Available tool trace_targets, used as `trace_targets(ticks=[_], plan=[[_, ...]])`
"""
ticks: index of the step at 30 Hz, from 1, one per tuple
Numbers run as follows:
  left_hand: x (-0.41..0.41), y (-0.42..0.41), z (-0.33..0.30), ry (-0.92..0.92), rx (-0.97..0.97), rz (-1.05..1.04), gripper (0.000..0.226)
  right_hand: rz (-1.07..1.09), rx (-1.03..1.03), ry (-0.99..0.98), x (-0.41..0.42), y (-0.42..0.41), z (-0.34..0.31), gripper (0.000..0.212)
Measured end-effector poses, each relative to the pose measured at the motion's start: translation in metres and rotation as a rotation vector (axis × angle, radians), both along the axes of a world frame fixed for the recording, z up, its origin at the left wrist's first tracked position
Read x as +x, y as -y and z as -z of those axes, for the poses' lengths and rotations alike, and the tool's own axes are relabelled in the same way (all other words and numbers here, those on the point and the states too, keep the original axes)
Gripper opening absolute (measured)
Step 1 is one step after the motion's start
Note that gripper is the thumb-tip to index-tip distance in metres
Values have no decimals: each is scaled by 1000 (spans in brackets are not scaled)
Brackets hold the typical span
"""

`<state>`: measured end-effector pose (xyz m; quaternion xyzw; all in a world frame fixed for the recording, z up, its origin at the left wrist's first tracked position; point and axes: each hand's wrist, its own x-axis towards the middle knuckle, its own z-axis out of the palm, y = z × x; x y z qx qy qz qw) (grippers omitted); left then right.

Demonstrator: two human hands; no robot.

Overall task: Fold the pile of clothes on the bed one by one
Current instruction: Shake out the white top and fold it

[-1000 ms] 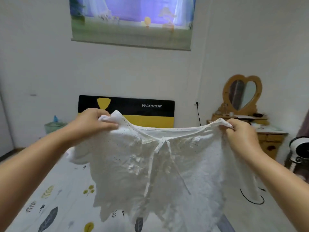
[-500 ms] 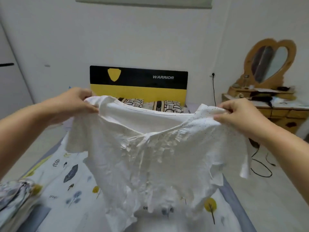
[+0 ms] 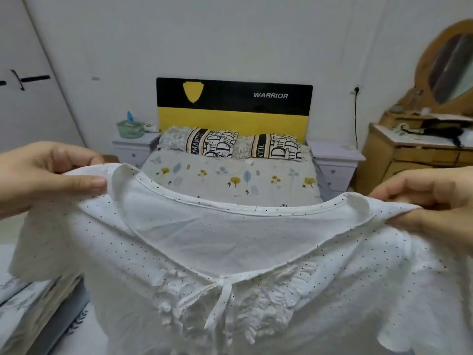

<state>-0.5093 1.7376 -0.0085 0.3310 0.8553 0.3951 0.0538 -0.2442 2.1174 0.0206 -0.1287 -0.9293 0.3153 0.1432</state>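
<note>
While the white dotted top [image 3: 256, 290] hangs in the air over the foot end of the bed [image 3: 230, 185], both hands are pinching it, one at each shoulder. The left hand [image 3: 48, 172] grips the left shoulder and the right hand [image 3: 432, 198] grips the right one, and they are well apart, so the neck is pulled wide. To fold it well, I think the top should be laid flat on the bed with the little bow facing down and the sleeves smoothed out. More clothes [image 3: 33, 303] lie by the left edge of the bed and could get in the way. Two pillows [image 3: 230, 146] sit at the head end, near the yellow and black headboard [image 3: 234, 108].
</note>
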Motion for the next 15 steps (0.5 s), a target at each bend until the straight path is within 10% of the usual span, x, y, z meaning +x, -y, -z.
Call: trace_targets(ticks=[5,15], plan=[[-13,-16,16,134,181,-35,18,-81,-165,130,-37,-3,12,31],[-63,-70,203,128,-227,-155,30,105,-181,417,-144,-20,232,19]])
